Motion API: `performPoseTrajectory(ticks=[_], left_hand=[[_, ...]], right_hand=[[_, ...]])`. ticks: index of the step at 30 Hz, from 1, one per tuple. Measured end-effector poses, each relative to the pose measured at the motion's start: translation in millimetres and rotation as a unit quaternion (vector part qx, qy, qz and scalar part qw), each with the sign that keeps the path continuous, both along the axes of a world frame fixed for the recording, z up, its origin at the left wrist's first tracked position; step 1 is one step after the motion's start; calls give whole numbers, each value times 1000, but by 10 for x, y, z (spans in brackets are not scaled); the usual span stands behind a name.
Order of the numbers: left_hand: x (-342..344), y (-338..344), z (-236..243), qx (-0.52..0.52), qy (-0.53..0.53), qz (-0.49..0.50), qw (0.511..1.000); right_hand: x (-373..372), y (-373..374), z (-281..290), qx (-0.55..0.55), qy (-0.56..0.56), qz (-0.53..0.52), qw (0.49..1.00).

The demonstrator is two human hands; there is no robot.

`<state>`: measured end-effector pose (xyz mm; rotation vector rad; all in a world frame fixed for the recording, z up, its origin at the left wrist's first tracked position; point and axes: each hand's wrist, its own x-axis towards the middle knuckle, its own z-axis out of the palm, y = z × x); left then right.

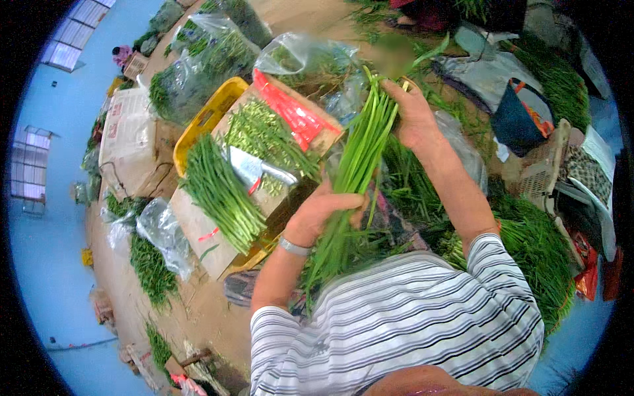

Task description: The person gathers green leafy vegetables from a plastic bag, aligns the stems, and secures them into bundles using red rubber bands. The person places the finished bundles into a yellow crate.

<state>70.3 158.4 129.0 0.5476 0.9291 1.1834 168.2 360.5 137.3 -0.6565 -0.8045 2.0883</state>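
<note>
A loose bunch of long green chives [362,155] is held slantwise in front of me. My left hand [330,208] wraps around its lower middle, and the leaf ends hang down past the wrist. At the upper end my right hand [413,115] closes its fingers on the stalks. Left of the bunch, a neat pile of chives [221,191] lies on a board [198,231]. A broad knife [246,166] rests between that pile and some cut stalk pieces [261,129]. Red plastic ties [287,109] lie at the board's far end.
Beneath the board stands a yellow crate [211,105]. Large clear bags of greens [205,59] are beyond it, with a plastic-covered box [129,132] at left. Heaped greens [535,257] lie at my right, near a dark blue bag [522,122]. A person [422,13] is partly visible at the far edge.
</note>
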Motion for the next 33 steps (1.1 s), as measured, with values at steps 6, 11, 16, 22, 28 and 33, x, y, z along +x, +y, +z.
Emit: performPoseTrajectory(ticks=[6,11,16,22,28,33], left_hand=[[-147,-723,265,-134,137,45,980],[-192,-1294,294,-170,194,56,964],[-179,-1917,166,-161,238,193,938],[-294,-2203,-328,-94,402,345,843],[-100,-2357,-476,-109,458,339,815],[111,-2152,-327,-81,376,319,866]], right_hand=[[-336,-72,-504,453,-240,-65,856],[-402,102,-987,440,-290,-83,846],[-92,108,-153,139,-151,-67,976],[-24,-1196,-121,651,-249,505,509],[-281,-1452,-30,667,-143,123,721],[-670,-1435,-568,403,-144,344,835]])
